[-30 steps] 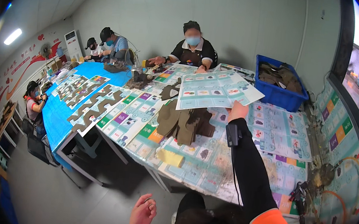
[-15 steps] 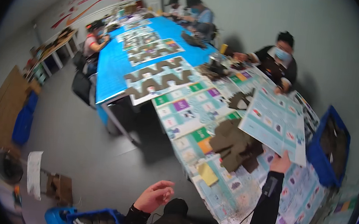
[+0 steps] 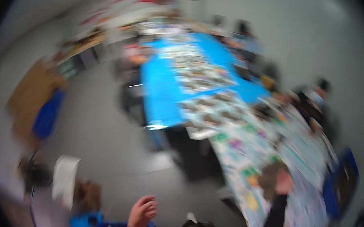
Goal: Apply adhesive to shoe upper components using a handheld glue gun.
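Motion blurs the whole head view. My right hand (image 3: 284,182) is over the dark brown flat pieces (image 3: 269,179) on the near end of the table, at their right edge. Its fingers are smeared, so whether it grips a piece cannot be told. A pale printed sheet (image 3: 303,148) lies just beyond that hand, apart from it. Low in front of me, off the table's left side, my left hand (image 3: 142,212) is raised with its fingers curled in and nothing visible in it.
Printed sheets with brown shapes (image 3: 211,110) run along the blue table (image 3: 159,98). A yellow patch (image 3: 251,202) lies near the table's left edge. Blue bins stand at the right (image 3: 338,185) and at the far left (image 3: 49,113). A co-worker (image 3: 314,103) sits across on the right.
My right hand has let go of the pale printed sheet and moved onto the brown pieces. The view has swung left, shifting the scene rightward. My left hand remains raised, its fingers more curled.
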{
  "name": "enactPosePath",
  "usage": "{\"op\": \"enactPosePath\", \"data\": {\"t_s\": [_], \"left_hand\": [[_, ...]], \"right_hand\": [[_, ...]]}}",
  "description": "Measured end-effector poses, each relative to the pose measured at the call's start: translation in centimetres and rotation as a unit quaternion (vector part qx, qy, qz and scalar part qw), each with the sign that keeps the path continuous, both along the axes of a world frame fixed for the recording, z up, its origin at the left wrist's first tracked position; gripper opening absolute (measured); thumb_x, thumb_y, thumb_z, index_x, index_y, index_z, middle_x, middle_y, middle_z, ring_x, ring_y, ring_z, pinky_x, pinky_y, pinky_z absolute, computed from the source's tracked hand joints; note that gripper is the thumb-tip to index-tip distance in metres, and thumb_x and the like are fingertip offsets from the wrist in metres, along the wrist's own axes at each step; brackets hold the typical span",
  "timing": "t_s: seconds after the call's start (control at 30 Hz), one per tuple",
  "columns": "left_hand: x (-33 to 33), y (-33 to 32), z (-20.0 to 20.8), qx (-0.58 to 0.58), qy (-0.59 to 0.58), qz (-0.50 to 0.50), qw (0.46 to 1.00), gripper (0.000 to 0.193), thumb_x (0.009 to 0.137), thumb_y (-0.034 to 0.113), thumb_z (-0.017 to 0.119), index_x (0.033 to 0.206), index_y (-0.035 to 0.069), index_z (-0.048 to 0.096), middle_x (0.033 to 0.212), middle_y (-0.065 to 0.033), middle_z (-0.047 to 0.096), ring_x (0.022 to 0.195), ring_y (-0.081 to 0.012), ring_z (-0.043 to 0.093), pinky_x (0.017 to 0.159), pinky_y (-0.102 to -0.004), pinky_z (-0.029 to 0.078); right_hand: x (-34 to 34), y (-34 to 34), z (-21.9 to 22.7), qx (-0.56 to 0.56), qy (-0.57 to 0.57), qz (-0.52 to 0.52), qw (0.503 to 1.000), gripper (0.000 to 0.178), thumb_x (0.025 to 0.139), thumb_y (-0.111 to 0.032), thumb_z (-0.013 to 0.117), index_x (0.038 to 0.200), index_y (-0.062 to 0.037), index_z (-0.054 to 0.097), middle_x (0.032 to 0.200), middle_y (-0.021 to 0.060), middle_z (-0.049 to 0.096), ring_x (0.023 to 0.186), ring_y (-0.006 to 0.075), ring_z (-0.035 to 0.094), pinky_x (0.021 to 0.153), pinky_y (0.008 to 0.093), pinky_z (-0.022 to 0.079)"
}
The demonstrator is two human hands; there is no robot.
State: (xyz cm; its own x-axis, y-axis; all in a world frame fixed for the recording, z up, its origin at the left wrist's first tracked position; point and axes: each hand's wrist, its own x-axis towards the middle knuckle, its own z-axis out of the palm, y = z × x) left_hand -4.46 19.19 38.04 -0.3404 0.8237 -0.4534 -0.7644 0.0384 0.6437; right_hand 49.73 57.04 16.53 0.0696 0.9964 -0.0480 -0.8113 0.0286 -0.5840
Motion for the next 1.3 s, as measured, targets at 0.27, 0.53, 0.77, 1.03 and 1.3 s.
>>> {"op": "enactPosePath", "data": {"t_s": [0.27, 0.53, 0.77, 1.03, 1.3], "left_hand": [[-10.0, -4.4, 0.9, 0.035, 0.056, 0.1, 0.993, 0.027, 0.097, 0.011, 0.056, 0.122, 0.002, 0.054, 0.098, -0.0068, 0.063, 0.071, -0.0105, 0.057, 0.061, -0.023, 0.045], [-16.2, -2.3, -2.3, 0.044, 0.021, 0.192, 0.98, 0.024, 0.097, 0.01, 0.055, 0.119, 0.001, 0.055, 0.092, -0.0083, 0.063, 0.069, -0.0141, 0.057, 0.06, -0.0251, 0.044], [-28.2, -0.8, -2.5, 0.026, 0.04, 0.265, 0.963, 0.02, 0.094, 0.01, 0.056, 0.114, 0.006, 0.056, 0.087, -0.0073, 0.063, 0.065, -0.0159, 0.056, 0.057, -0.0275, 0.043], [-42.1, -2.8, -2.5, 0.021, 0.081, 0.373, 0.924, 0.026, 0.095, 0.007, 0.055, 0.122, 0.003, 0.056, 0.092, -0.0048, 0.064, 0.076, -0.0136, 0.058, 0.065, -0.0261, 0.049], [-58.4, -1.6, -5.1, 0.057, 0.025, 0.401, 0.914, 0.02, 0.094, 0.005, 0.054, 0.114, 0.006, 0.055, 0.089, -0.0023, 0.058, 0.071, -0.0142, 0.051, 0.061, -0.0271, 0.045]], "right_hand": [[-34.2, -9.6, 5.7, -0.259, -0.161, 0.29, 0.907, 0.021, 0.082, -0.003, 0.056, 0.103, -0.0071, 0.057, 0.081, 0.0065, 0.063, 0.071, 0.0209, 0.064, 0.059, 0.0296, 0.054], [-50.4, -9.1, 11.9, -0.186, -0.253, 0.513, 0.799, 0.017, 0.087, -0.005, 0.055, 0.103, -0.0025, 0.059, 0.083, 0.0108, 0.065, 0.072, 0.0229, 0.066, 0.063, 0.0336, 0.054], [-64.4, -5.0, 10.6, -0.187, -0.25, 0.568, 0.761, 0.015, 0.088, -0.006, 0.055, 0.101, -0.0022, 0.06, 0.085, 0.0104, 0.065, 0.078, 0.0224, 0.065, 0.071, 0.0343, 0.053], [-86.1, -5.1, 12.5, -0.158, -0.192, 0.687, 0.683, 0.014, 0.088, -0.006, 0.06, 0.101, -0.0033, 0.062, 0.086, 0.0063, 0.066, 0.077, 0.0169, 0.065, 0.07, 0.0299, 0.054], [-104.2, -6.1, 13.7, -0.127, -0.25, 0.737, 0.615, 0.017, 0.089, -0.007, 0.058, 0.106, -0.0038, 0.058, 0.087, 0.0051, 0.064, 0.077, 0.0146, 0.065, 0.068, 0.0261, 0.055]]}}
